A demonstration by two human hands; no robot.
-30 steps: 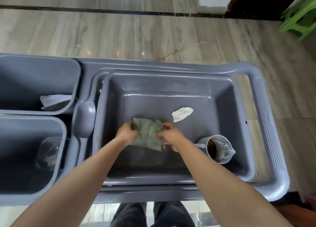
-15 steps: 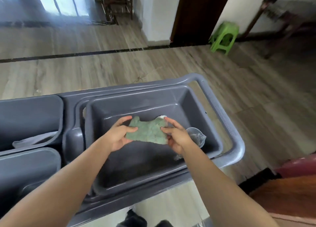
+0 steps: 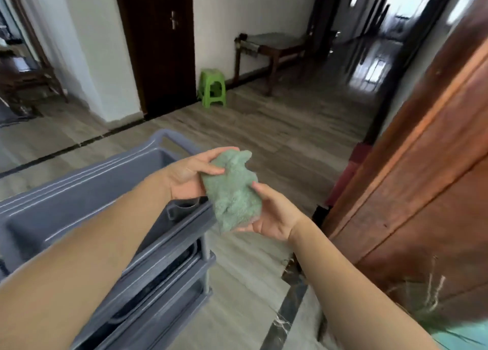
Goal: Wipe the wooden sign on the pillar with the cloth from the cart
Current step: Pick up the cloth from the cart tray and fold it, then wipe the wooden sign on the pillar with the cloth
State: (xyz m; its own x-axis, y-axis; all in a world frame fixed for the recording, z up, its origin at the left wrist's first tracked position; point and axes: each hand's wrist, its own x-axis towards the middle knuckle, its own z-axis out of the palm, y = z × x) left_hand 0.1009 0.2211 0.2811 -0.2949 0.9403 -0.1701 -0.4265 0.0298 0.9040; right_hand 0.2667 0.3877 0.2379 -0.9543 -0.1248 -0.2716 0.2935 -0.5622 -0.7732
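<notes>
A green fluffy cloth (image 3: 232,191) is bunched between both hands, held in the air past the right end of the grey cart (image 3: 79,209). My left hand (image 3: 191,173) pinches its upper left part with thumb and fingers. My right hand (image 3: 272,215) cups it from below and the right. A reddish-brown wooden panelled surface (image 3: 422,170) fills the right side of the view, close to my right arm. I cannot make out a sign on it.
A green plastic stool (image 3: 212,87) stands by a dark door (image 3: 158,43) at the back. A wooden bench (image 3: 269,48) sits against the far wall. Pale wood-look floor (image 3: 277,136) stretches ahead. Thin plant stems (image 3: 430,294) show at lower right.
Both hands lifted the cloth out of the cart's tub and carried it to the right. My view swung up and right, from the tub to the hallway and the wooden panel.
</notes>
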